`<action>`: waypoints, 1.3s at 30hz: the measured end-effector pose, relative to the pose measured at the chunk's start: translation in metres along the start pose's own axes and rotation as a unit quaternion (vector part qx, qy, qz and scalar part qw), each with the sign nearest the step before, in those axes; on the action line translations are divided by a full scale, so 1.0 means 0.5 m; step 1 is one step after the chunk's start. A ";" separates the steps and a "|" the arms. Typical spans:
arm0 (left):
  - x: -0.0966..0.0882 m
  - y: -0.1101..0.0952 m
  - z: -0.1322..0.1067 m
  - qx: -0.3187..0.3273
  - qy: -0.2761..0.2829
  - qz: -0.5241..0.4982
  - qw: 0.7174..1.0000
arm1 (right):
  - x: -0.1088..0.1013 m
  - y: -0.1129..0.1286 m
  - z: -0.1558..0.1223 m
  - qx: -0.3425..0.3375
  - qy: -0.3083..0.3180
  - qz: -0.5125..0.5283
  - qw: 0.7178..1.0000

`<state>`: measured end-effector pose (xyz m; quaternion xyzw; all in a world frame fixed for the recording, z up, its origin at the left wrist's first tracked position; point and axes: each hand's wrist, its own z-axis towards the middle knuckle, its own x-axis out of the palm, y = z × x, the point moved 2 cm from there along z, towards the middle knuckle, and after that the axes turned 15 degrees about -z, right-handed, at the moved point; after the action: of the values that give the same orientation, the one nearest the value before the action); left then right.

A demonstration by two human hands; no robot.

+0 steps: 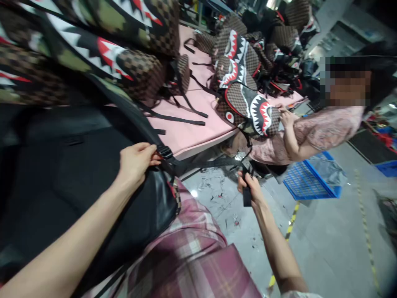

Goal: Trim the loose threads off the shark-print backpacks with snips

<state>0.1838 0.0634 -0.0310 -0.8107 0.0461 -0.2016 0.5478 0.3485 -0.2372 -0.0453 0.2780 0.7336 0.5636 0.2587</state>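
A black backpack (93, 186) lies across my lap with its dark back panel facing up. My left hand (136, 163) pinches the black plastic buckle (164, 152) on its shoulder strap. From that buckle a black webbing strap (204, 162) stretches out to the right over the floor. My right hand (250, 188) is closed around the far part of the webbing, whose end hangs down below the fingers. My two hands are well apart, with the strap between them.
A pink-topped table (192, 136) bears several checkered backpacks (139, 74) with shark-mouth prints. Across it, a co-worker (325, 128) handles another shark-print bag (260, 114). A blue plastic crate (310, 178) stands on the grey floor (223, 198), which is littered with scraps.
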 end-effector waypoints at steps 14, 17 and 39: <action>-0.064 0.036 -0.095 0.063 0.133 0.233 0.961 | 0.030 -0.002 0.067 -0.029 -0.070 -0.154 0.985; -0.082 0.080 -0.155 0.147 0.267 0.415 0.857 | 0.012 -0.052 0.062 -0.066 -0.158 -0.418 0.892; -0.021 0.106 -0.172 0.151 0.447 0.667 0.576 | 0.234 -0.163 -0.105 -0.193 -0.038 -0.467 0.862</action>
<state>0.1494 -0.0291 -0.0546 -0.2639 0.7820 -0.1205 0.5516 0.2196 -0.2082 -0.1200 -0.1318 0.6434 0.4962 0.5678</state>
